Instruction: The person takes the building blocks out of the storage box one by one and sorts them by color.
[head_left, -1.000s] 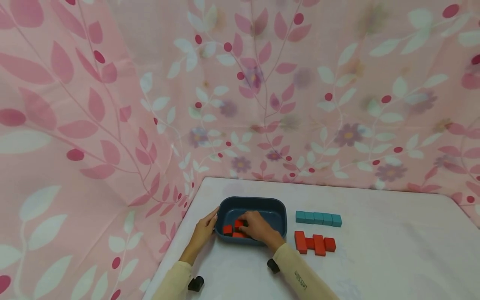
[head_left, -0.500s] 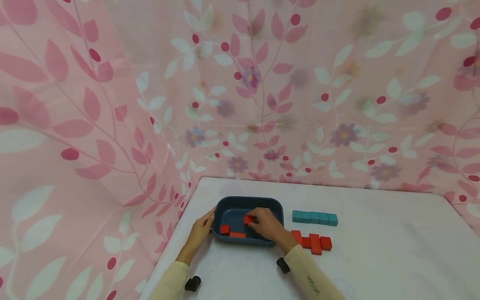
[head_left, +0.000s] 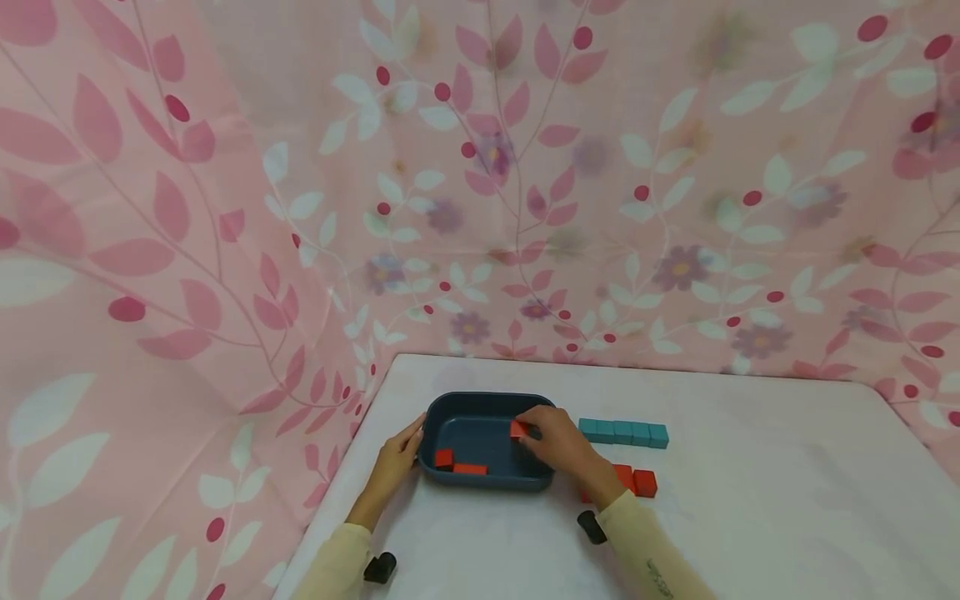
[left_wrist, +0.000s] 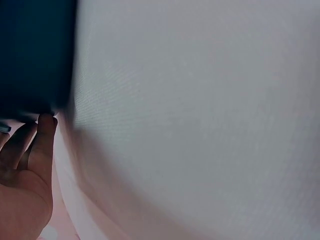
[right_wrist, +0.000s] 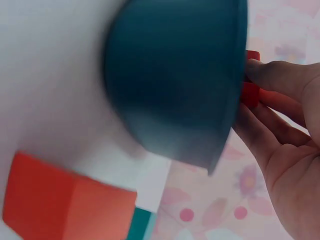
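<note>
A dark blue rectangular tub [head_left: 487,482] stands on the table in the head view. My right hand [head_left: 558,442] pinches a red block [head_left: 518,429] over the tub's right end; the right wrist view shows this red block [right_wrist: 250,94] between thumb and fingers, just past the tub's rim. Two more red pieces lie inside along the near wall: a cube [head_left: 444,458] at the left corner and a flat block [head_left: 470,470] beside it. My left hand [head_left: 393,467] rests against the tub's left end, its extended fingers [left_wrist: 44,142] touching the outer wall in the left wrist view.
Right of the tub, several teal blocks [head_left: 622,432] form a straight row. Nearer, a row of red blocks [head_left: 645,483] is partly covered by the right forearm. A white cloth [head_left: 765,500] covers the table; pink floral curtains [head_left: 480,208] hang behind and at left.
My right hand has lifted a red block from beside the other pieces and carried it rightward across the tub. The left hand stays at the tub's left end; the view has turned slightly right.
</note>
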